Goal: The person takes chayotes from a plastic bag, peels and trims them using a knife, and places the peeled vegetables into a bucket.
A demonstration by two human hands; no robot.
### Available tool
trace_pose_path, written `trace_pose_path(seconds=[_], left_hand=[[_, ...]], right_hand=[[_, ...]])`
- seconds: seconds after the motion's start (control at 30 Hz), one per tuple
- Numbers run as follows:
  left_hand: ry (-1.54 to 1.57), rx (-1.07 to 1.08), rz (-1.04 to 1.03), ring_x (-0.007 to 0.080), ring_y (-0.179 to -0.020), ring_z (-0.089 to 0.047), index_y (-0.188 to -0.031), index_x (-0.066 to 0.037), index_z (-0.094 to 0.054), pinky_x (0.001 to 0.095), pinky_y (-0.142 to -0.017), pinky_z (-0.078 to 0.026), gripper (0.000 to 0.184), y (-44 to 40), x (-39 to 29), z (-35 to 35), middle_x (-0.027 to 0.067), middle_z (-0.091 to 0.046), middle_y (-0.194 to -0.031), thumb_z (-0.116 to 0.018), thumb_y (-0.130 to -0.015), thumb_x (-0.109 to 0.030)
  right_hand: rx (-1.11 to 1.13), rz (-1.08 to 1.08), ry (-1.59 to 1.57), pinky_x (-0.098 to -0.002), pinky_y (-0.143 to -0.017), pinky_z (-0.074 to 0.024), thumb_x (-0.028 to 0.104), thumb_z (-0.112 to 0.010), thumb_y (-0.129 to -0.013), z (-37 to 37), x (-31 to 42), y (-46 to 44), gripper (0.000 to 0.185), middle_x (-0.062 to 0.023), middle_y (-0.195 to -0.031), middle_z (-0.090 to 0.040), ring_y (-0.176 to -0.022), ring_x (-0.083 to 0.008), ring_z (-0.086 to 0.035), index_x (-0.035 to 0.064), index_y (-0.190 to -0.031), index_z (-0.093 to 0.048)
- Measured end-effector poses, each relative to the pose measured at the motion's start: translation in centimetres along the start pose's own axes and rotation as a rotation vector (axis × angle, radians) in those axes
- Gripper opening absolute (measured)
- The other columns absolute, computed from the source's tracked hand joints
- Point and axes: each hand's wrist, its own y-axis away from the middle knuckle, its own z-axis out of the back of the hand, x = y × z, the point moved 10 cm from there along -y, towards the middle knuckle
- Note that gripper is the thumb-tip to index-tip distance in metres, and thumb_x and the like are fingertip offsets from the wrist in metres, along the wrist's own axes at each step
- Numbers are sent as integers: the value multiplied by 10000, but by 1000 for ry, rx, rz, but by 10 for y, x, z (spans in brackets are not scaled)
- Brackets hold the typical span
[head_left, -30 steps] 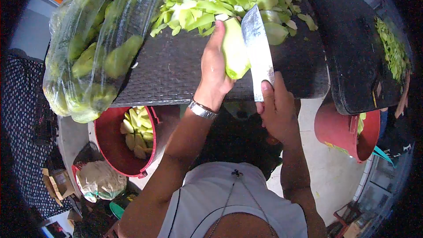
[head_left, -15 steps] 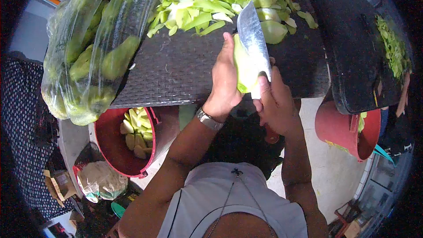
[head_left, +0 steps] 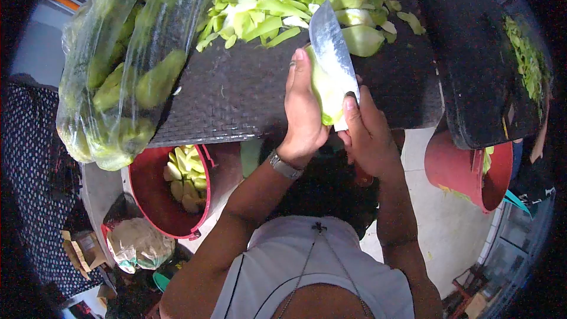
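My left hand (head_left: pixel 304 106), with a metal-banded watch on its wrist, is closed round a pale green peeled chayote (head_left: pixel 323 85) above the table's near edge. In my right hand (head_left: pixel 370 133) is a broad-bladed kitchen knife (head_left: pixel 332 44), its blade tilted up and away from me. The blade lies against the chayote's right side and hides part of it. My right thumb presses near the base of the blade. Beyond my hands, a heap of green peelings (head_left: pixel 266 12) covers the far part of the dark woven table (head_left: pixel 218 94). A larger pale piece (head_left: pixel 362 41) lies at the heap's near edge.
A clear plastic bag (head_left: pixel 127 77) of whole chayotes hangs over the table's left edge. Below it stands a red bucket (head_left: pixel 144 201) with peeled pieces. Another red bucket (head_left: pixel 452 165) is on the right, under a black surface (head_left: pixel 472 71) bearing more peelings (head_left: pixel 525 59).
Both hands have shifted slightly left with the chayote and knife. The knife has turned a little, its tip now further left. The heap of peelings looks the same.
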Motion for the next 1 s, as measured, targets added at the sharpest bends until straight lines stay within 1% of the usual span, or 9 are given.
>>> trace_pose_path(seconds=[0.13,0.17,0.23,0.27,0.4,0.57,0.77,0.87,1.0], left_hand=[[14,-147,-100,209,-753,-684,-1208,-54,-552,352,-713,-580,427,-7,-11,17,120,-674,-940,-379,-1099,-429],[-90,-143,-85,217,-829,-698,-1147,-77,-596,357,-761,-570,455,-4,-18,21,103,-697,-945,-451,-1063,-500],[150,-112,-47,317,-857,-684,-1170,-70,-570,462,-784,-563,466,-8,-26,13,151,-670,-986,-434,-1061,-502],[249,-66,-47,352,-860,-674,-1184,-67,-565,503,-797,-557,480,-13,-30,12,168,-660,-1002,-419,-1062,-507],[348,74,19,366,-921,-649,-1211,-65,-575,514,-842,-532,520,-18,-39,4,162,-656,-1047,-383,-1049,-521],[453,206,64,377,-1013,-650,-1165,-66,-604,540,-902,-520,539,-20,-40,-14,182,-660,-1104,-417,-1024,-551],[399,284,133,370,-867,-697,-1076,-106,-592,547,-789,-593,535,-19,-32,-21,139,-666,-944,-423,-1016,-610],[365,247,154,360,-855,-693,-1039,-105,-578,527,-749,-601,546,-21,-28,-18,133,-647,-896,-428,-1007,-629],[299,195,162,347,-787,-676,-1027,-95,-562,502,-719,-586,536,-21,-26,-17,137,-640,-863,-436,-1008,-616]], right_hand=[[-76,-50,-21,-247,-434,-383,318,-409,-1104,3,-14,5,329,-1,-679,-506,-499,-62,-450,56,-1276,-510],[-110,-55,-28,-236,-437,-378,309,-415,-1104,3,-17,7,306,7,-680,-501,-507,-53,-447,64,-1255,-517],[-144,-155,-40,-332,-543,-433,245,-491,-1064,5,-13,14,284,-74,-762,-562,-626,-180,-557,55,-1273,-520],[-143,-246,-46,-439,-647,-494,189,-562,-1025,9,-5,20,327,-164,-844,-629,-738,-316,-670,38,-1312,-516],[-37,-13,157,-437,-686,-515,328,-560,-1033,11,23,19,338,-159,-840,-674,-789,-320,-704,38,-1206,-573],[36,-114,343,-481,-763,-544,461,-636,-974,12,5,16,449,-206,-869,-715,-861,-396,-728,35,-1112,-605],[98,-40,412,-509,-684,-547,471,-660,-959,-1,26,25,452,-192,-818,-707,-791,-435,-710,34,-1055,-593],[27,91,378,-403,-586,-447,427,-555,-1000,-2,33,26,390,-146,-638,-594,-615,-363,-649,42,-935,-568],[64,113,401,-462,-625,-481,440,-577,-994,-6,33,25,414,-181,-695,-625,-679,-418,-664,30,-1044,-583]])
